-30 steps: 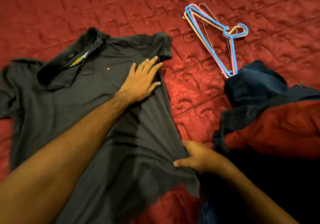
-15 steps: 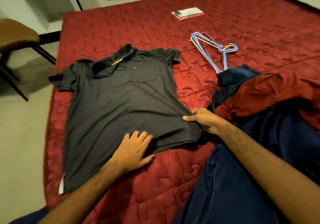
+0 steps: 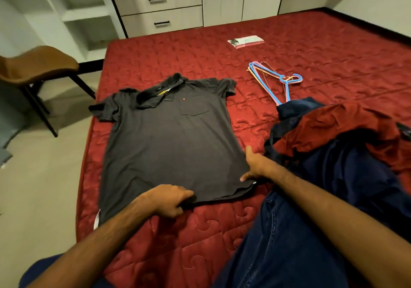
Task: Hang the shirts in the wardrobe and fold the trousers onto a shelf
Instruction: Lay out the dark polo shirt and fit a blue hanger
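Note:
A dark grey polo shirt [image 3: 169, 141] lies flat, front up, on the red bed [image 3: 289, 49], collar pointing away from me. My left hand [image 3: 169, 199] is closed on the shirt's bottom hem near its middle. My right hand [image 3: 255, 165] grips the hem's right corner, thumb on top. Several plastic hangers [image 3: 275, 80], blue, pink and beige, lie in a bunch on the bed behind the shirt's right side. A heap of clothes [image 3: 333, 136], dark navy and rust red, sits at the right. Dark blue jeans [image 3: 289, 243] are spread at the lower right under my right forearm.
A brown chair [image 3: 37, 65] stands on the floor left of the bed. White drawers and cupboard doors [image 3: 160, 5] line the wall behind the bed. A small flat packet [image 3: 245, 41] lies near the bed's far edge. Open shelves [image 3: 73, 16] are at the upper left.
My view has pulled back from the shirt. My left hand slid from the chest down to the hem and closed on it. My right hand stayed at the hem's right corner.

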Demonstrator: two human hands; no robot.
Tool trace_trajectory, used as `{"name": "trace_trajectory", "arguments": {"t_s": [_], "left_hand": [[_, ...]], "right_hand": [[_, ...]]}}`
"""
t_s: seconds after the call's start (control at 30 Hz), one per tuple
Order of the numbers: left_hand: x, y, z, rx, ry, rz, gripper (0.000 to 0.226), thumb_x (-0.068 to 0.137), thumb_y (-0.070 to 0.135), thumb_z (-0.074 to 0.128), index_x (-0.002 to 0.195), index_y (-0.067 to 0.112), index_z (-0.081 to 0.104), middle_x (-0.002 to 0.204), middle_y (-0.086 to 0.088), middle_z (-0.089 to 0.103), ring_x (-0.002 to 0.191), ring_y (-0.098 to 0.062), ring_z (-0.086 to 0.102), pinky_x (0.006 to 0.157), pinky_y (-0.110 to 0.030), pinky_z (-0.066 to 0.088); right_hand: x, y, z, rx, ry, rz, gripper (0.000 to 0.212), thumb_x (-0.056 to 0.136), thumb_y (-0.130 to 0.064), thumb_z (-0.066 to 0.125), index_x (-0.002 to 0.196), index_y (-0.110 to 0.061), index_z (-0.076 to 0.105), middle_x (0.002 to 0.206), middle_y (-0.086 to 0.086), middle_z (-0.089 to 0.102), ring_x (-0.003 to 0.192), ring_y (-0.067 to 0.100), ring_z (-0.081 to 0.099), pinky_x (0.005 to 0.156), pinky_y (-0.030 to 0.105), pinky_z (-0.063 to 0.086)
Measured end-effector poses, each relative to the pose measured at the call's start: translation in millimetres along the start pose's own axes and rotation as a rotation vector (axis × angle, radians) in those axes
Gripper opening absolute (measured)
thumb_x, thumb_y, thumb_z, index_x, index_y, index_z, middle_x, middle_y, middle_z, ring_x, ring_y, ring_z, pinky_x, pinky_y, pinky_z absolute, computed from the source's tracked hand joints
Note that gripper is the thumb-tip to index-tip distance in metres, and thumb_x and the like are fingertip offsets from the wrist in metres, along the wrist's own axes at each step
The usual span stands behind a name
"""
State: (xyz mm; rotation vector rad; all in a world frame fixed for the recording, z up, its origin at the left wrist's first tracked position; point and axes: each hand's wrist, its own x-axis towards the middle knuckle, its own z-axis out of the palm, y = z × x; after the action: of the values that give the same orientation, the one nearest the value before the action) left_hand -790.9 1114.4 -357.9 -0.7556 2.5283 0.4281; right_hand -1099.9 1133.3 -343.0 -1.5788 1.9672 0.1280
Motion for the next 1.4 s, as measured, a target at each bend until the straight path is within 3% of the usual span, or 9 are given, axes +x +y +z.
{"name": "trace_trajectory", "arguments": {"t_s": [0.1, 0.2, 0.33, 0.47, 0.67, 0.83, 1.0, 1.27, 1.4], "left_hand": [[-5, -12, -1, -0.308, 0.06, 0.024, 0.013, 0.091, 0.038, 0.058, 0.094, 0.026, 0.056, 0.094, 0.003, 0.068, 0.085, -0.018, 0.067, 0.073, -0.031, 0.049], [-13, -37, 2, -0.368, 0.279, -0.041, 0.03, 0.096, 0.048, 0.044, 0.095, 0.022, 0.059, 0.093, 0.004, 0.065, 0.084, -0.014, 0.065, 0.077, -0.035, 0.051], [-27, -89, 19, -0.004, 0.505, -0.354, 0.039, 0.09, 0.048, 0.041, 0.113, 0.02, 0.054, 0.122, -0.002, 0.052, 0.113, -0.027, 0.054, 0.085, -0.042, 0.044], [-44, -146, 34, -0.159, 0.508, -0.627, 0.053, 0.093, 0.048, 0.053, 0.141, 0.026, 0.045, 0.153, 0.002, 0.037, 0.142, -0.022, 0.034, 0.111, -0.046, 0.032], [-38, -228, 30, -0.084, 0.522, -0.729, 0.088, 0.082, 0.066, 0.002, 0.156, 0.026, 0.026, 0.165, 0.004, 0.02, 0.154, -0.017, 0.012, 0.123, -0.052, 0.006], [14, -308, -7, 0.031, 0.598, -0.719, 0.067, 0.095, 0.057, 0.019, 0.148, 0.023, 0.041, 0.162, -0.001, 0.029, 0.152, -0.025, 0.02, 0.121, -0.057, 0.013], [43, -395, -28, -0.287, 0.663, -0.889, 0.062, 0.1, 0.053, 0.04, 0.155, 0.027, 0.026, 0.167, 0.001, 0.015, 0.154, -0.024, 0.01, 0.121, -0.058, 0.014], [23, -412, -38, -0.054, 0.715, -0.885, 0.046, 0.089, 0.044, 0.046, 0.123, 0.015, 0.058, 0.15, -0.01, 0.045, 0.137, -0.029, 0.044, 0.103, -0.054, 0.033], [56, -409, -70, 0.084, 0.765, -0.461, 0.041, 0.08, 0.028, 0.05, 0.119, 0.016, 0.059, 0.14, -0.007, 0.052, 0.123, -0.03, 0.054, 0.095, -0.047, 0.035]], "right_hand": [[-13, -9, 7, -0.315, 0.081, -0.023, 0.135, 0.058, -0.042, 0.093, 0.153, -0.013, 0.003, 0.142, 0.015, 0.032, 0.125, 0.038, 0.048, 0.094, 0.049, 0.047], [-18, -29, 15, -0.648, 0.316, -0.102, 0.105, 0.074, -0.044, 0.08, 0.153, -0.015, 0.018, 0.143, 0.009, 0.027, 0.124, 0.03, 0.041, 0.094, 0.043, 0.042], [10, -73, 25, -0.487, 0.302, -0.455, 0.046, 0.088, -0.031, 0.059, 0.131, -0.02, 0.047, 0.145, 0.005, 0.032, 0.124, 0.03, 0.04, 0.094, 0.042, 0.04], [57, -140, 42, -0.327, 0.132, -0.613, 0.056, 0.097, -0.047, 0.051, 0.146, -0.025, 0.037, 0.156, 0.0, 0.024, 0.139, 0.026, 0.031, 0.11, 0.043, 0.034], [158, -230, 42, -0.341, 0.215, -0.71, 0.08, 0.086, -0.071, 0.013, 0.156, -0.032, 0.02, 0.165, -0.003, 0.011, 0.152, 0.021, 0.01, 0.122, 0.044, 0.01], [259, -283, 21, -0.34, 0.292, -0.764, 0.082, 0.083, -0.074, 0.005, 0.155, -0.037, 0.019, 0.165, -0.005, 0.014, 0.152, 0.018, 0.009, 0.122, 0.043, 0.004], [325, -327, 5, -0.389, 0.244, -0.803, 0.074, 0.091, -0.072, 0.014, 0.157, -0.037, 0.012, 0.166, -0.004, 0.008, 0.149, 0.023, 0.019, 0.118, 0.05, 0.015], [365, -343, -15, -0.427, 0.408, -0.446, 0.069, 0.094, -0.068, 0.027, 0.147, -0.026, 0.041, 0.134, 0.01, 0.054, 0.128, 0.035, 0.047, 0.109, 0.063, 0.025], [365, -323, -31, -0.402, 0.381, -0.622, 0.057, 0.098, -0.051, 0.034, 0.144, -0.018, 0.045, 0.139, 0.01, 0.052, 0.129, 0.033, 0.049, 0.107, 0.056, 0.031]]}}
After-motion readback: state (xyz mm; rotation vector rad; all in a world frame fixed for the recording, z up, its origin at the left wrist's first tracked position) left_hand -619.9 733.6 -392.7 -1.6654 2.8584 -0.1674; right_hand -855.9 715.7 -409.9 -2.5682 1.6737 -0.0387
